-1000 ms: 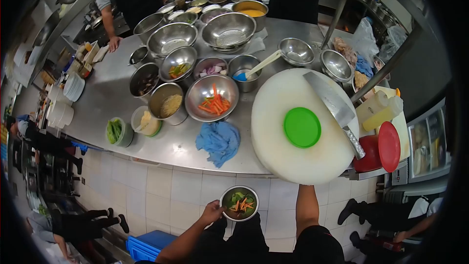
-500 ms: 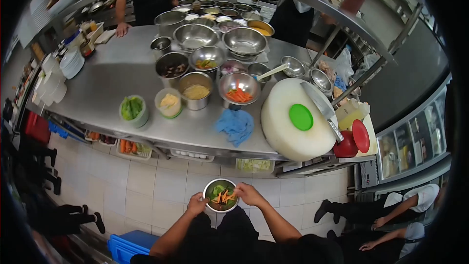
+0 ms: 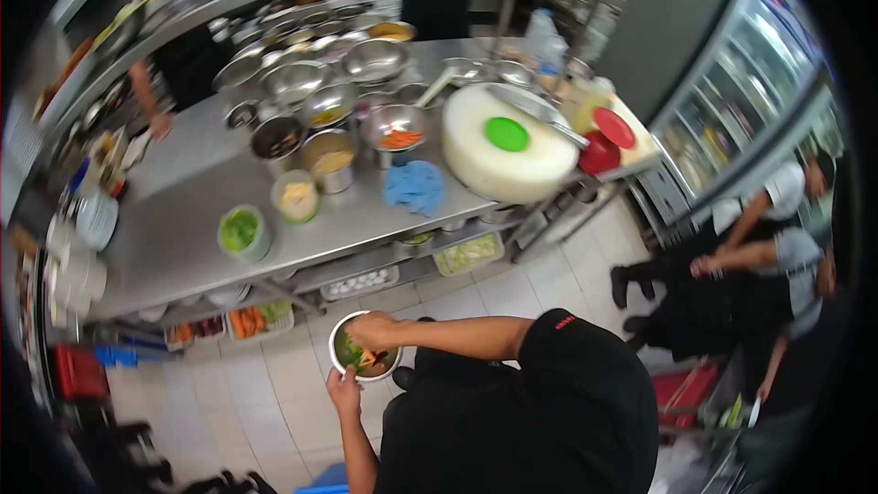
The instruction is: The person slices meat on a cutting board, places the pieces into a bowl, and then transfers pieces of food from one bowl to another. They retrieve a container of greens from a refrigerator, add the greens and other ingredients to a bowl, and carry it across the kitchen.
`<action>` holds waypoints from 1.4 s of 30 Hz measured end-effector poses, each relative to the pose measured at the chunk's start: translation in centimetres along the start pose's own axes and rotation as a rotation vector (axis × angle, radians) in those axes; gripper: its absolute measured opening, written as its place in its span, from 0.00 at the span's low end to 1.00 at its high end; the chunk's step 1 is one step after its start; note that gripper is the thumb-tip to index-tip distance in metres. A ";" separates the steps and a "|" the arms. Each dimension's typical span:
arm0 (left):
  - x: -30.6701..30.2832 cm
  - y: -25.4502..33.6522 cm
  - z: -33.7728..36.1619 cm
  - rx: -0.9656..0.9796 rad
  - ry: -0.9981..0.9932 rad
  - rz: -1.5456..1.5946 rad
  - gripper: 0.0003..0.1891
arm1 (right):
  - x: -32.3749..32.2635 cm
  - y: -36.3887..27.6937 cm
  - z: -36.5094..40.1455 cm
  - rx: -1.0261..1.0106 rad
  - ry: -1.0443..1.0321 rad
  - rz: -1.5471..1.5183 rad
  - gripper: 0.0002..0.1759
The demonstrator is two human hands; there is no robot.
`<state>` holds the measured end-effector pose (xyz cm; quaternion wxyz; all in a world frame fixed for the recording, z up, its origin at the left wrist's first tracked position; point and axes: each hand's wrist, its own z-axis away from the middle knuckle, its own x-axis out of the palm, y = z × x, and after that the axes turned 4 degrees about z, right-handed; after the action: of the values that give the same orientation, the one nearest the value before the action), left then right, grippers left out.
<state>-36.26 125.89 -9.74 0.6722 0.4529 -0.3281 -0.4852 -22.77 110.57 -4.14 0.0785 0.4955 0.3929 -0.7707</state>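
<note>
A round metal bowl (image 3: 334, 352) is held above the floor, away from the steel counter's front edge. Green leaves (image 3: 347, 353) and orange carrot strips (image 3: 369, 358) lie inside it, with darker pieces beside them. My left hand (image 3: 344, 391) grips the bowl's rim at the near side, thumb up over the edge. Over the far part of the bowl, my right hand (image 3: 373, 332) reaches in from the right with its fingers drawn together and pointing down. The fingertips are blurred among the vegetables, so what they hold is hidden.
The steel counter (image 3: 174, 220) carries a tub of greens (image 3: 243, 232), a bowl of carrots (image 3: 393, 128), a blue cloth (image 3: 413, 187) and a thick white chopping block (image 3: 476, 151) with a cleaver (image 3: 535, 105). Co-workers (image 3: 759, 210) stand at right; another person's hand (image 3: 159, 125) rests across the counter.
The view has turned, and the bowl now appears further left. My right hand has gone from the bowl's right rim to inside it. My left hand still holds the rim.
</note>
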 end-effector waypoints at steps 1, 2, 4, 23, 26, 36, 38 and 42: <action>-0.4 0.4 0.0 0.033 0.012 0.018 0.06 | -2.2 -1.8 0.3 0.030 -0.077 -0.006 0.10; -0.7 0.4 -0.1 0.038 -0.027 0.005 0.06 | -2.5 -1.8 0.4 -0.047 -0.018 -0.062 0.10; -1.6 0.1 -0.3 0.000 0.014 0.107 0.05 | -2.6 -2.1 0.6 -0.127 0.045 -0.110 0.10; -6.9 3.7 -4.5 -0.051 0.339 0.145 0.10 | -16.8 -5.1 -9.7 -0.475 -0.101 -0.453 0.09; -9.8 4.9 -5.4 -0.024 0.502 0.237 0.10 | -18.9 -8.3 -15.9 -0.485 -0.129 -0.580 0.08; -19.0 4.9 -9.3 -0.007 0.870 0.510 0.08 | -19.2 -22.3 -37.1 -0.626 -0.256 -0.477 0.10; -21.6 4.2 -11.3 -0.016 0.886 0.568 0.07 | -18.0 -25.6 -41.7 -0.662 -0.237 -0.402 0.11; -27.8 3.6 -15.4 -0.018 0.942 0.601 0.07 | -13.9 -33.5 -52.6 -0.712 -0.126 -0.373 0.12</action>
<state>-30.14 157.14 -12.20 0.8588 0.5014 -0.1028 -0.0205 3.92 165.53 14.48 0.1282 0.3093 0.7128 -0.6163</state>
